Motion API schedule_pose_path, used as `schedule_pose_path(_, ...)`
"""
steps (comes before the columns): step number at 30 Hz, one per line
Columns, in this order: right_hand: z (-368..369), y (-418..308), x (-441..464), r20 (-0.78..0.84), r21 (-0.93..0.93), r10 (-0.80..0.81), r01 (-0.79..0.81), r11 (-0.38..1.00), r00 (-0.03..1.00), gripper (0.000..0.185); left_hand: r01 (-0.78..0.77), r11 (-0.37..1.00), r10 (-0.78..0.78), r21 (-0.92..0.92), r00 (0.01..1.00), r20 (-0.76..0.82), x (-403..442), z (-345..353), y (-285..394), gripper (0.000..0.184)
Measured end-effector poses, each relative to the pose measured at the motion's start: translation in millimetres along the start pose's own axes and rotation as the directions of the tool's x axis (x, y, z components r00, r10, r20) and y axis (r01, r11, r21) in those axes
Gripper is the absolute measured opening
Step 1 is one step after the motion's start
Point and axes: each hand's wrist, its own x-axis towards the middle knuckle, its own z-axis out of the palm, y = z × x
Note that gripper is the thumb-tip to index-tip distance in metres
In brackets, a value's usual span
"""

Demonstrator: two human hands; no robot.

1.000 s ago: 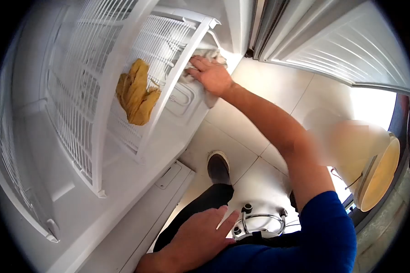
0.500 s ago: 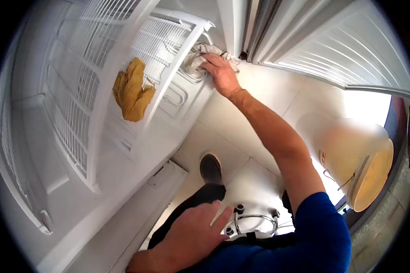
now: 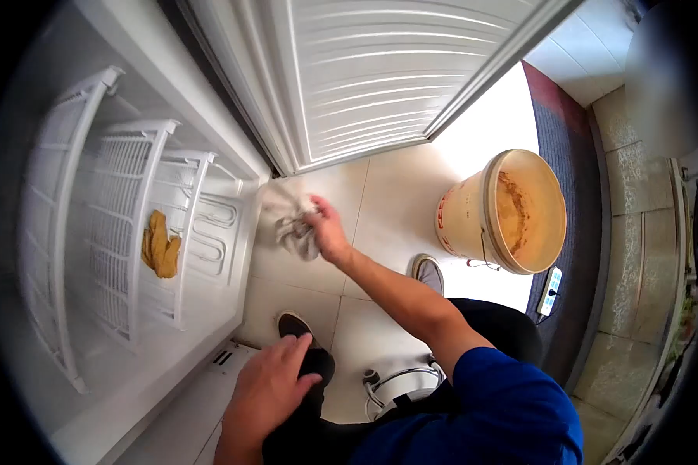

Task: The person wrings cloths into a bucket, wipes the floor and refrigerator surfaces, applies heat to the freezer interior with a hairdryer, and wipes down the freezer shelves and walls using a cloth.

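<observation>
My right hand [image 3: 331, 236] is closed on a crumpled greyish-white rag [image 3: 297, 232], which hangs over the tiled floor just outside the freezer [image 3: 244, 267]. Part of the rag is smeared by motion. Above my left thigh is my left hand [image 3: 267, 387], its fingers stretched out and nothing in them. Inside the open freezer, a mustard-yellow cloth [image 3: 161, 246] lies at the white wire shelves [image 3: 124, 225], out of contact with either hand.
The ribbed freezer door [image 3: 388, 77] stands open ahead. To the right, a stained white bucket [image 3: 461, 209] stands near a dark mat [image 3: 570, 147] and a power strip [image 3: 550, 291]. A chrome-framed stool [image 3: 399, 381] is below me. My shoes [image 3: 428, 273] are on the tiles.
My right hand has drawn the rag out of the freezer's bottom corner to above the floor. The view has swung right, bringing the bucket fully into sight. My left hand stays open.
</observation>
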Motion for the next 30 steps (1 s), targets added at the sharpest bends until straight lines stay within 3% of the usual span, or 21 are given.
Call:
schedule_pose_path(1, 2, -29, -7, -0.026, 0.153, 0.023, -0.019, 0.988, 0.999, 0.054, -0.007, 1.0, 0.007, 0.003, 0.999, -0.05, 2, -1, -2, 0.061)
schedule_pose_path(2, 8, -56, -14, -0.092, 0.202, 0.05, -0.031, 0.979, 0.994, 0.051, -0.011, 1.0, 0.012, 0.023, 0.999, -0.05, 4, -2, 1, 0.061)
schedule_pose_path(5, -2, -88, -16, -0.063, 0.288, 0.166, -0.141, 0.947, 0.984, 0.042, 0.055, 0.99, -0.032, 0.13, 0.984, -0.176, 7, -11, 23, 0.059)
schedule_pose_path(7, -16, -80, -17, -0.133, 0.122, 0.23, -0.214, 0.969, 0.964, 0.032, 0.002, 0.992, 0.028, 0.129, 0.973, -0.229, 9, -9, 34, 0.058)
schedule_pose_path(9, -39, -55, -10, -0.122, 0.186, 0.324, -0.299, 0.936, 0.938, 0.029, -0.049, 0.99, 0.084, 0.129, 0.955, -0.283, 13, -7, 40, 0.058)
schedule_pose_path(10, -44, -51, -21, -0.114, 0.249, 0.422, -0.386, 0.888, 0.899, 0.027, -0.031, 0.986, 0.075, 0.163, 0.961, -0.267, 14, -5, 42, 0.057)
schedule_pose_path(12, -81, -16, -18, -0.004, 0.303, 0.451, -0.429, 0.851, 0.893, 0.027, -0.005, 0.983, 0.04, 0.182, 0.98, -0.192, 15, 4, 40, 0.055)
schedule_pose_path(15, -106, -26, -40, -0.123, 0.015, 0.372, -0.373, 0.928, 0.92, 0.028, 0.079, 0.982, -0.051, 0.173, 0.986, -0.16, 19, 7, 27, 0.052)
schedule_pose_path(16, -112, -27, -51, -0.118, -0.027, 0.318, -0.323, 0.946, 0.941, 0.028, 0.119, 0.976, -0.085, 0.182, 0.979, -0.188, 18, 8, 21, 0.049)
schedule_pose_path(19, -127, -27, -79, -0.142, 0.007, 0.411, -0.414, 0.91, 0.901, 0.032, 0.224, 0.953, -0.167, 0.206, 0.951, -0.262, 16, 3, 0, 0.044)
schedule_pose_path(21, -139, -15, -92, -0.051, 0.386, 0.602, -0.54, 0.748, 0.797, 0.034, 0.321, 0.924, -0.262, 0.206, 0.927, -0.269, 13, 0, -13, 0.042)
schedule_pose_path(22, -143, -15, -102, -0.04, 0.382, 0.602, -0.545, 0.746, 0.797, 0.034, 0.33, 0.921, -0.269, 0.205, 0.922, -0.278, 11, 4, -19, 0.042)
schedule_pose_path(24, -150, -19, -118, -0.191, 0.129, 0.519, -0.503, 0.855, 0.833, 0.034, 0.306, 0.939, -0.25, 0.155, 0.921, -0.298, 9, 10, -34, 0.045)
schedule_pose_path(25, -166, -6, -115, -0.291, -0.098, 0.443, -0.487, 0.868, 0.848, 0.037, 0.329, 0.933, -0.271, 0.147, 0.91, -0.315, 7, 12, -39, 0.045)
schedule_pose_path(26, -195, 16, -108, -0.393, -0.394, 0.311, -0.464, 0.793, 0.865, 0.04, 0.355, 0.928, -0.312, 0.114, 0.906, -0.285, 7, 11, -38, 0.05)
schedule_pose_path(27, -224, 37, -99, -0.463, -0.66, 0.154, -0.455, 0.599, 0.873, 0.043, 0.377, 0.922, -0.346, 0.084, 0.902, -0.258, 7, 4, -37, 0.056)
schedule_pose_path(28, -242, 47, -101, -0.484, -0.759, 0.071, -0.459, 0.463, 0.872, 0.047, 0.424, 0.903, -0.403, 0.067, 0.891, -0.207, 4, -5, -32, 0.061)
schedule_pose_path(30, -216, 25, -122, -0.424, -0.73, 0.21, -0.47, 0.497, 0.881, 0.045, 0.439, 0.897, -0.412, 0.061, 0.877, -0.246, 11, -2, -49, 0.063)
